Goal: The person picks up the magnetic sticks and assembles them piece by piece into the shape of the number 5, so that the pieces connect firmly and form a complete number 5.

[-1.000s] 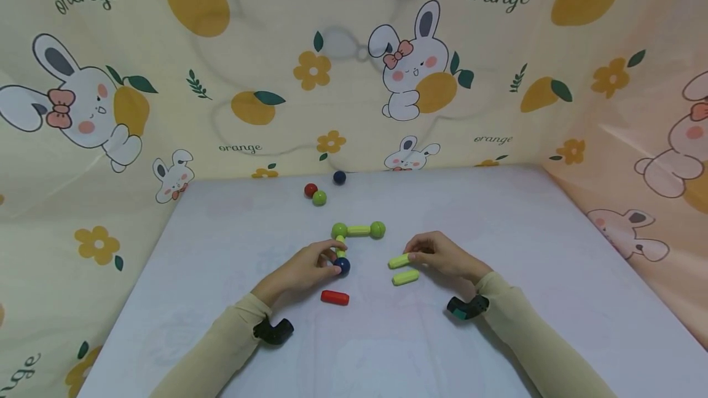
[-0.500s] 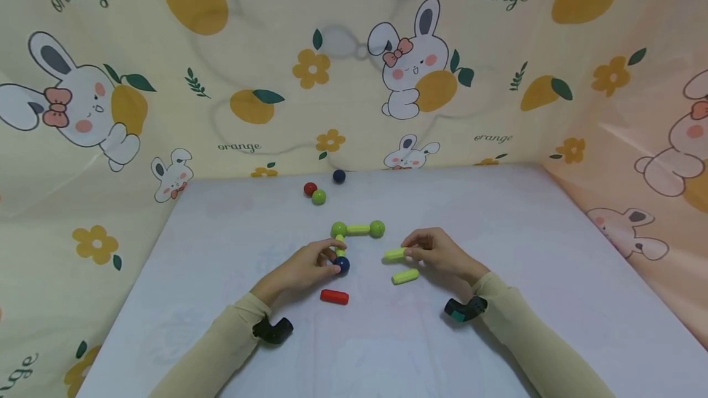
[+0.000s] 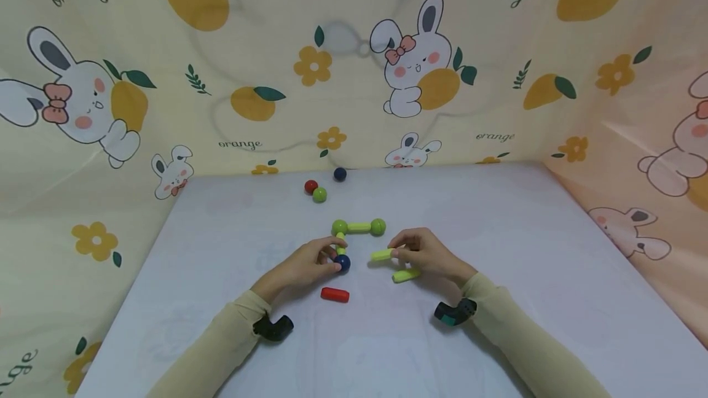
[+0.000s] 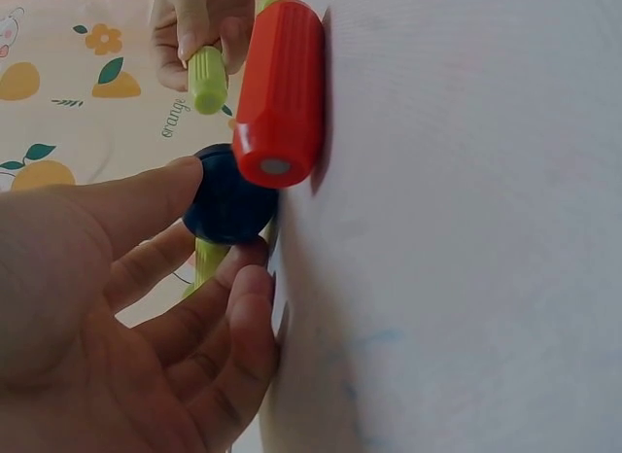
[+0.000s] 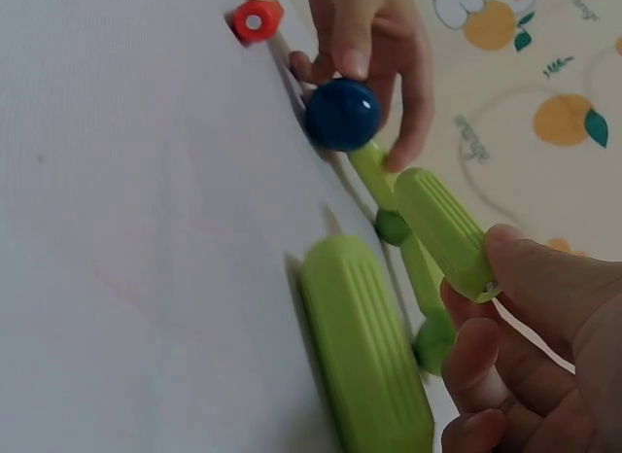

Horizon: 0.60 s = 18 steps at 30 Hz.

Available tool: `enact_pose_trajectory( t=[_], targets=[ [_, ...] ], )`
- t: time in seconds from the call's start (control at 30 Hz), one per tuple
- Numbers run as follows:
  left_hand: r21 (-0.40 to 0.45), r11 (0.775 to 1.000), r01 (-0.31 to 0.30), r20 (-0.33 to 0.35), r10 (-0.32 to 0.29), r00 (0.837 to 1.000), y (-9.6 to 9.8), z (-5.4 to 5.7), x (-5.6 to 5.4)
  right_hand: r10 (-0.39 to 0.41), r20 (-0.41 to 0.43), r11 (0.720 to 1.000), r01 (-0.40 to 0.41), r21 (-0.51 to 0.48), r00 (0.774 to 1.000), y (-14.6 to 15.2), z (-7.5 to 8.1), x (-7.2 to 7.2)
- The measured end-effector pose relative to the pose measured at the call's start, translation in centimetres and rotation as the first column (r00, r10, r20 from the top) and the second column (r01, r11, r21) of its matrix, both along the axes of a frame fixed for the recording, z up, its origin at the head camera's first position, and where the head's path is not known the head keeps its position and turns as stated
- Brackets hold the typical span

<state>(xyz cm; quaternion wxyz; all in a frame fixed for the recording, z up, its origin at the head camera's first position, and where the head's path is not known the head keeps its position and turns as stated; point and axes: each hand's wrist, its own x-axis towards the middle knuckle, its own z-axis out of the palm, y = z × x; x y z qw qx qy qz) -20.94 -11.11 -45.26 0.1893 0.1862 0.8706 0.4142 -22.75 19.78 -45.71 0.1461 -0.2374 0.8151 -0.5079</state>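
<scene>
My left hand (image 3: 306,264) grips a dark blue ball (image 3: 343,263) between thumb and fingers. The ball ends a joined shape on the table: a light green rod (image 3: 340,244) leads up to a green ball (image 3: 340,226), and another rod (image 3: 359,226) runs right to a second green ball (image 3: 378,226). In my right hand (image 3: 428,255) a loose light green rod (image 5: 442,231) is pinched by one end, its free end pointing left toward the blue ball, apart from it. Below that hand lies another light green rod (image 5: 362,346).
A red rod (image 3: 335,295) with a metal disc in its end lies in front of the left hand. Farther back on the white table (image 3: 470,201) sit a red ball (image 3: 311,187), a green ball (image 3: 319,195) and a dark blue ball (image 3: 340,174). A printed cloth hangs behind.
My right hand has moved left with the light green rod, bringing it closer to the blue ball. The left hand has kept its place on the ball.
</scene>
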Motion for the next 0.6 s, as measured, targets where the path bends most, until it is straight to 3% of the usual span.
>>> enact_pose_trajectory(
  t=[0.27,0.6],
  targets=[
    [-0.035,0.999,-0.023,0.019,0.023,1.0,0.1,-0.1,0.0,0.008,-0.004,0.999,-0.007,0.031,1.0,-1.5,-0.2,-0.1],
    [-0.024,1.0,-0.003,-0.008,0.003,1.0,0.0,-0.4,-0.1,0.007,-0.01,0.999,-0.007,0.035,1.0,-3.3,-0.5,0.1]
  ],
)
